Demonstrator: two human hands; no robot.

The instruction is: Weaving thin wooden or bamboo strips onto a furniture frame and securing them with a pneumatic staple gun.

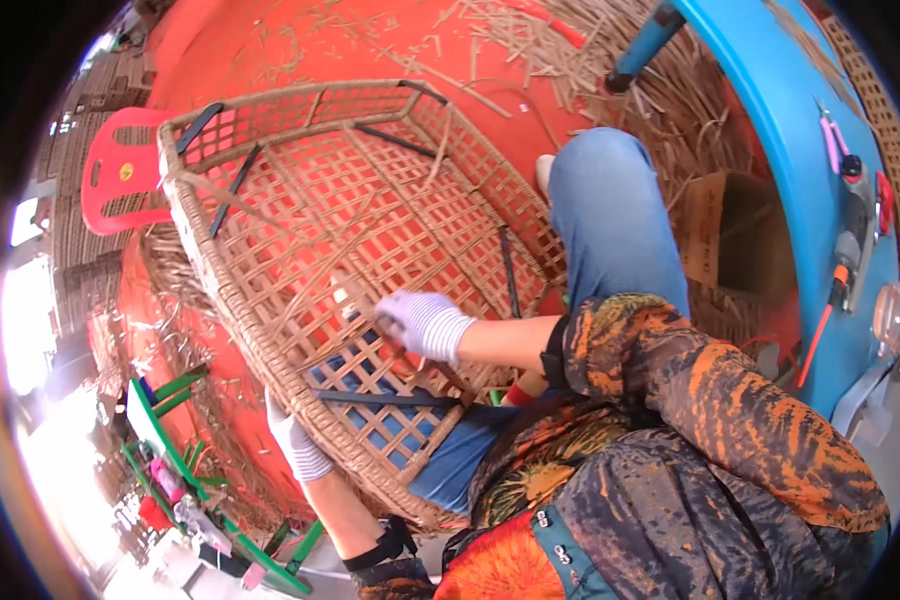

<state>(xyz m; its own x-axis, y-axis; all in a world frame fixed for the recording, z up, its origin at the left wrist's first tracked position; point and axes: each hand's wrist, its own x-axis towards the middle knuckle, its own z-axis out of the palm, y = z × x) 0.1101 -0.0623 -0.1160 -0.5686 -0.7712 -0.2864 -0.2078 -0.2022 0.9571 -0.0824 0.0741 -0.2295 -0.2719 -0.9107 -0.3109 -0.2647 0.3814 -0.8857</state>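
Observation:
A large, wide wicker basket (270,330) with an open lattice lies tilted across my lap. Dark flat strips show at several places on its frame and lattice. My left hand (298,445), in a white glove with a striped cuff, holds the basket's near left side from outside; its fingers are partly hidden behind the rim. Over the lattice is my right hand (425,322), in a matching glove. Its fingers are smeared by motion, so what they hold, if anything, cannot be told. A loose woven strand (438,150) sticks up from the far part of the basket.
A red plastic stool (120,172) stands beyond the basket at left. Cut strips (560,60) litter the red floor. On the blue table (770,130) at right lie pink-handled scissors (830,140) and a power tool (852,225). Below it sits a cardboard box (705,225); green frames (185,465) stand lower left.

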